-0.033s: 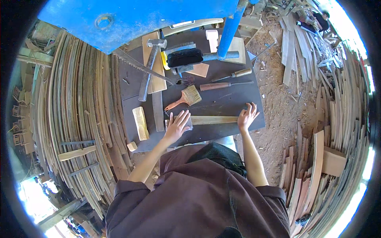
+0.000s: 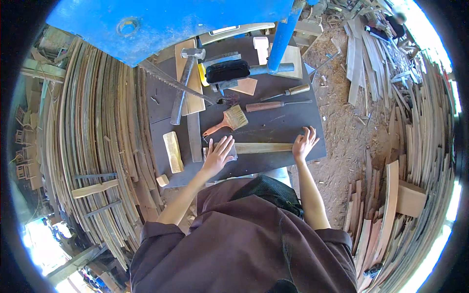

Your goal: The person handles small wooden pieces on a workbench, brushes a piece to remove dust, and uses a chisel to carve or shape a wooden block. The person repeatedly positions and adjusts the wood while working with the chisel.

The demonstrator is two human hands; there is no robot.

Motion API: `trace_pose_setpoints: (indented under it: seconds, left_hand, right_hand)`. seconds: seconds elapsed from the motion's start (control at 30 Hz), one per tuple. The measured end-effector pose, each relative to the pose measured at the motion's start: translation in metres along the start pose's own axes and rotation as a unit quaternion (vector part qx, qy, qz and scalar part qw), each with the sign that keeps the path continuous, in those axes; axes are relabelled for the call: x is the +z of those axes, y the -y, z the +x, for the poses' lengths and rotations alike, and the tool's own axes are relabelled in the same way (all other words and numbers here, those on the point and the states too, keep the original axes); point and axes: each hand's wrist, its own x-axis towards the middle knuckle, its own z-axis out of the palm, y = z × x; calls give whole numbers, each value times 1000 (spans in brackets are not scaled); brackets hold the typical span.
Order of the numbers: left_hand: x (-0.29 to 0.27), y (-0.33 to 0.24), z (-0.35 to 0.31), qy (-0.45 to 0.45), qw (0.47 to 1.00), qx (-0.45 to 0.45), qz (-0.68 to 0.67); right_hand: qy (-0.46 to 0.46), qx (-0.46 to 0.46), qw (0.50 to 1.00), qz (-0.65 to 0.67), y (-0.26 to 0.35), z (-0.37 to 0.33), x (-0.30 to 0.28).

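Note:
My left hand lies flat, fingers outstretched, over a small greyish-brown flat piece at the left end of a narrow wooden strip. Most of that piece is hidden under the palm. At the strip's right end rests my right hand, fingers apart and slightly bent, with nothing gripped that I can see. Just beyond my left hand is a paintbrush with an orange-brown handle. A flat metal or wooden bar and a pale wood block lie to the left.
On the dark tabletop are a hammer, a curved saw blade, and two handled tools, a brown one and a lighter one. A blue panel and post overhang the far side. Stacked planks flank the left.

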Motion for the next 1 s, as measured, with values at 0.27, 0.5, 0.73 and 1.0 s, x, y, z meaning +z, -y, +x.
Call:
trace_pose_setpoints:
  seconds: [0.27,0.5,0.73,1.0]
  left_hand:
    - [0,-1,1,4,1000,3,-14]
    - [-5,-13,7,7,999,15,-41]
    - [21,-35,41,-35,992,-10,-124]
    - [36,-62,63,-28,992,-11,-122]
  right_hand:
    - [4,2,1000,-11,-3,1,1]
    - [2,-6,1000,-7,-1,1,2]
    - [-9,-15,1000,1,-2,2,-1]
    - [1,-26,1000,11,-6,2,2]
